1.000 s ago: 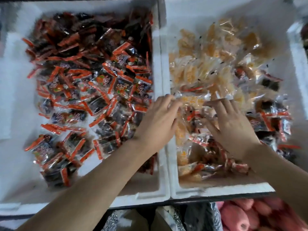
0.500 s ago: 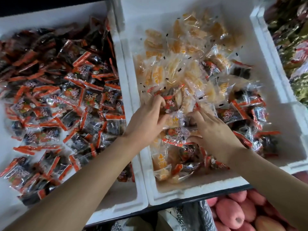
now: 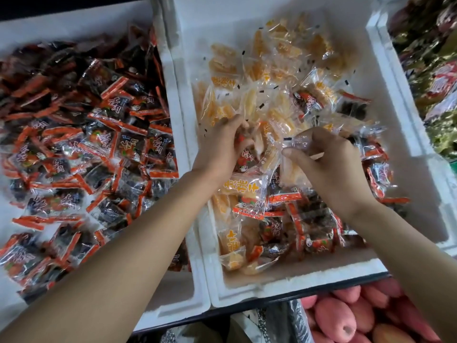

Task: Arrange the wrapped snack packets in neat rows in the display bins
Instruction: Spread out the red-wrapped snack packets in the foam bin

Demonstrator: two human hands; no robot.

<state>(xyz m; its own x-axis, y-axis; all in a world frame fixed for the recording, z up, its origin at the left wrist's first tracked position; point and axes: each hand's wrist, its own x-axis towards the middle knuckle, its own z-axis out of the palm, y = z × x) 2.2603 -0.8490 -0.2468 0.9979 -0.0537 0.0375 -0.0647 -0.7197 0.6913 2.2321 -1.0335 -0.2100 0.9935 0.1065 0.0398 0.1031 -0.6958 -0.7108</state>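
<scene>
At frame centre, in the middle bin point(image 3: 291, 289), our left hand point(image 3: 220, 149) curls round a few mixed packets point(image 3: 243, 154) while our right hand point(image 3: 331, 169) pinches a clear-wrapped yellow packet point(image 3: 295, 143), probably to pull the kinds apart; dark red packets point(image 3: 99, 134) fill the bin at left point(image 3: 173, 310).

- A dark counter point(image 3: 272, 300) shows only as a thin front edge below the bins.
- A white foam bin on the left point(image 3: 173, 310) sits on it, heaped with dark packets with orange-red ends point(image 3: 106, 144).
- A second white foam bin point(image 3: 296, 283) stands just beside it, their walls touching. It holds clear packets of yellow-orange pieces point(image 3: 284, 58) at the back, mixed with the dark ones nearer the front.
- A third white foam bin point(image 3: 445, 194) stands against its right side, mostly out of frame.
</scene>
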